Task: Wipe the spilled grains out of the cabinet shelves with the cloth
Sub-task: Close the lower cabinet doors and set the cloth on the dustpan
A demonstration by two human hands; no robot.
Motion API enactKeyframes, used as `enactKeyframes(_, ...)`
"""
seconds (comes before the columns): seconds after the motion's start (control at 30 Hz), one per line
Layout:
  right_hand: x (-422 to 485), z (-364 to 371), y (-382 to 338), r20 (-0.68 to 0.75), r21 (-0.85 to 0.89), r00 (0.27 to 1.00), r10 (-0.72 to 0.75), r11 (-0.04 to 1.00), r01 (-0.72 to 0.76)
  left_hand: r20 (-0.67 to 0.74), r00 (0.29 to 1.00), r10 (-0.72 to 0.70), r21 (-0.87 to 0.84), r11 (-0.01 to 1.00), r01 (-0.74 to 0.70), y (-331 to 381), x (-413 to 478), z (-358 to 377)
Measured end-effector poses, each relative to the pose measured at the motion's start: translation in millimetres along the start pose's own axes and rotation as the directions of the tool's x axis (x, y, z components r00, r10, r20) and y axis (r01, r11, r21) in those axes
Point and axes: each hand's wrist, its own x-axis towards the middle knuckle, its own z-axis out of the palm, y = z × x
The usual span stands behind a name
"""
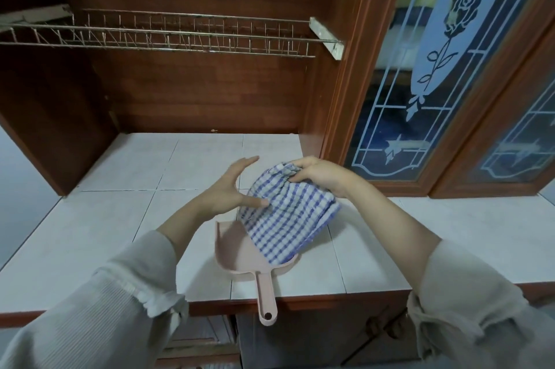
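A blue-and-white checked cloth (285,215) hangs bunched over a pink dustpan (234,251) that lies on the white tiled counter (120,218). My right hand (318,173) grips the cloth's gathered top. To the left, my left hand (234,188) has its fingers spread, and its thumb touches the cloth's side. The dustpan's handle (265,299) sticks out over the counter's front edge. The cloth hides most of the pan's inside, and I can make out no grains. The tiled floor of the open wooden cabinet (210,92) lies just beyond my hands.
A wire dish rack (168,35) spans the cabinet above the tiled shelf. A glass door with a frosted rose pattern (435,68) stands to the right. Wooden cupboard doors (330,338) lie below the counter edge.
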Motion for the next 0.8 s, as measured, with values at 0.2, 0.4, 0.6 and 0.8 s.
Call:
enactKeyframes(0.2,-6.4,-13.2,-8.8,-0.012,0.341,0.995,-0.095,0.935,0.094,0.048,0.999,-0.015,-0.289,0.957,0.028,13.8,3.6,8.5)
enactKeyframes(0.4,-1.1,2.1,39.1,-0.048,0.771,0.999,-0.009,0.635,0.043,-0.010,0.997,-0.071,-0.590,0.806,0.052,10.0,4.2,4.4)
enactKeyframes(0.6,4.9,33.8,56.0,0.033,0.712,0.999,-0.030,0.703,-0.002,0.022,0.989,-0.143,-0.644,0.755,0.124,7.8,2.9,1.4)
enactKeyframes(0.8,7.2,32.1,53.5,-0.058,0.602,0.998,0.025,0.798,0.015,0.096,0.974,-0.206,-0.442,0.868,0.227,-0.6,-3.0,-1.6)
